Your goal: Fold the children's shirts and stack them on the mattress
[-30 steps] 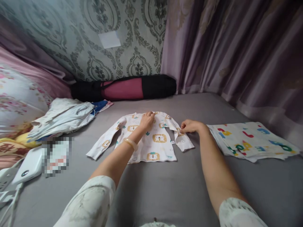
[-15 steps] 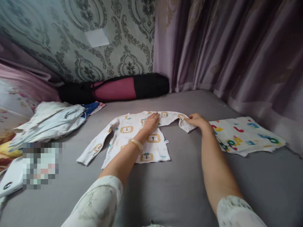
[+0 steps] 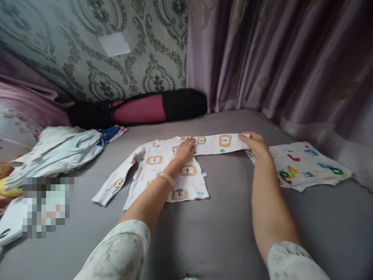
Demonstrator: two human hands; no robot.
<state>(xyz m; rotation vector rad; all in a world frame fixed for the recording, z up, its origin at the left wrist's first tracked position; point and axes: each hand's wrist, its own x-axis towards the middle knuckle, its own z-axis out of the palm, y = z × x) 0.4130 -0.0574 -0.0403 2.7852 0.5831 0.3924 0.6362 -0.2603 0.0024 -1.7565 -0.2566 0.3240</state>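
Note:
A small white long-sleeved shirt (image 3: 154, 160) printed with lion faces lies spread on the grey bed sheet (image 3: 221, 229). My left hand (image 3: 185, 151) rests flat on its upper right part, near the shoulder, fingers stretched out. The cuff of the right-hand sleeve is pinched in my right hand (image 3: 254, 143), and that sleeve is pulled out straight to the side. The other sleeve slants down to the left on the sheet. Just right of my right hand lies a folded white cloth (image 3: 317, 165) with colourful printed shapes.
A pile of light clothes (image 3: 67, 149) lies at the left, with a white device (image 3: 13, 221) and a blurred patch in front of it. A black and red long bag (image 3: 140, 109) lies along the wall. Purple curtains (image 3: 262, 50) hang at the right.
My right hand has moved right with the sleeve's end, and the sleeve, bent and crumpled before, is now straight. My left hand has stayed on the shirt.

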